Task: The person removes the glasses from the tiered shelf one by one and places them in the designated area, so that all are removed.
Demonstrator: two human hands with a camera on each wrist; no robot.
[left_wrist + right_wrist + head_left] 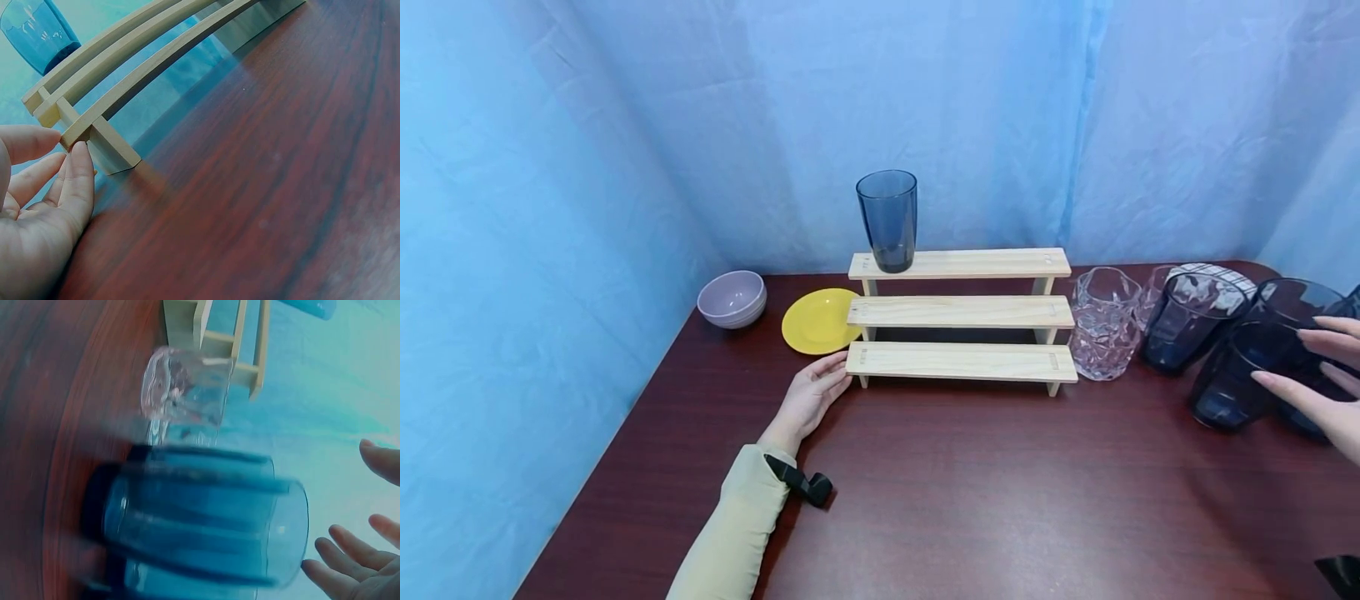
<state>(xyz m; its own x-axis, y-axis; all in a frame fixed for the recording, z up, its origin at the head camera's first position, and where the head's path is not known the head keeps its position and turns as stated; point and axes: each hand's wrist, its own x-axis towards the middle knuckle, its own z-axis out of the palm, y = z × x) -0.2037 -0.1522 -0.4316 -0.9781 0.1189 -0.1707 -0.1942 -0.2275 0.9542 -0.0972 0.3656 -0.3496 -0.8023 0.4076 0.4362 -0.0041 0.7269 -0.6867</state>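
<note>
A three-tier wooden rack (pixel 962 361) stands on the dark red table. My left hand (pixel 815 396) pinches the left end of its lowest board; the left wrist view has the thumb and fingertips at the board's corner (pixel 74 134). On the left of the top tier stands a blue tinted drinking glass (pixel 889 225), upright. At the right, my right hand (pixel 1326 379) is spread over several dark blue glasses, fingers apart and holding nothing. Nearest to its thumb is the front blue glass (pixel 1228 387). In the right wrist view, a blue glass (pixel 194 525) sits just short of the fingertips.
Clear faceted glasses (pixel 1103 337) stand close against the rack's right side. Behind the blue glasses lies a white patterned item (pixel 1225 277), partly hidden. Left of the rack are a yellow plate (pixel 816 323) and a light purple bowl (pixel 732 304). Blue curtains (pixel 985 125) enclose the table.
</note>
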